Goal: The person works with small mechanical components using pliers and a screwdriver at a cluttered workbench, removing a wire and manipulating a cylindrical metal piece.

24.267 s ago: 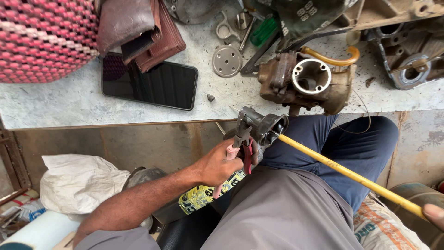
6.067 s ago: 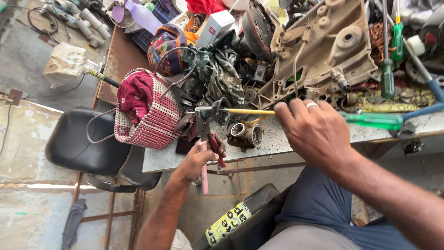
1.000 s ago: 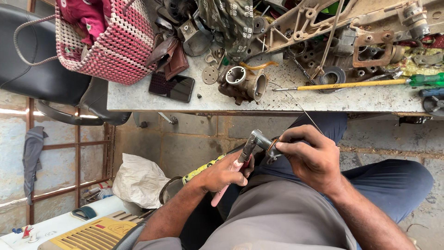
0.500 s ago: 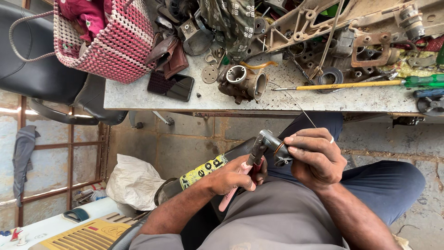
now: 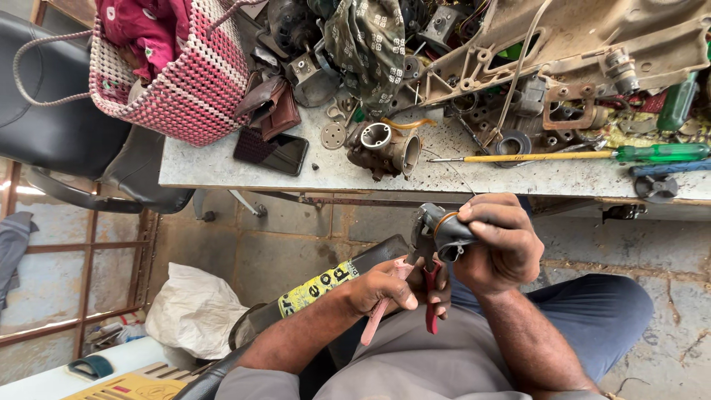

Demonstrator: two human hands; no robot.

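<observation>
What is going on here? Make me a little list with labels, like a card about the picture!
Left hand: left hand grips red-handled pliers
Right hand: right hand holds a small grey metal part
Pliers: nose at the part
Bench: grey worktop crowded with engine parts
On bench: carburettor, green-handled screwdriver, dark phone, pink woven basket
Seat: black chair beside the bench

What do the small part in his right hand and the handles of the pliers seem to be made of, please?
The small part in the right hand looks like cast metal: dull grey and grimy, ringed by an orange band, possibly rubber. The pliers in the left hand seem to be steel with red plastic-coated handles, faded pink on one.
</observation>
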